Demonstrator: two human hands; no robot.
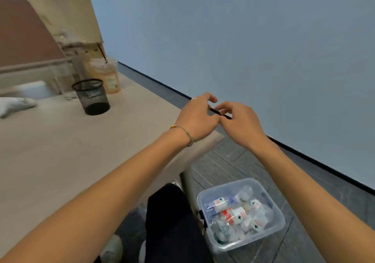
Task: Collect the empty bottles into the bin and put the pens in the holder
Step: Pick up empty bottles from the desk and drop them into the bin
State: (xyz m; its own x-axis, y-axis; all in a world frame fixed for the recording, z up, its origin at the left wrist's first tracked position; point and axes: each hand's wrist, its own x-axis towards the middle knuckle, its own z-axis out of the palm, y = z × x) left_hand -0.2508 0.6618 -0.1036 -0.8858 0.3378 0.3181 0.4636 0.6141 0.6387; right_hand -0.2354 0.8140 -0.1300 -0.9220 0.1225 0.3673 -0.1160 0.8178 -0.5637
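A thin black pen point(215, 111) is held level between both hands, above the table's far right corner. My left hand point(195, 118) pinches its left end and my right hand point(239, 123) pinches its right end. The black mesh pen holder point(92, 97) stands on the table to the left, and I cannot make out anything inside it. On the floor at the lower right sits a clear plastic bin point(272, 201) holding several empty bottles point(233, 215) with red and white labels.
The beige table point(60, 151) fills the left side. Behind the holder stand a clear glass point(68, 86) and an orange-labelled plastic jar point(110, 78) with a stick in it. A white cloth point(14, 105) lies at the left edge. Cardboard leans at the back.
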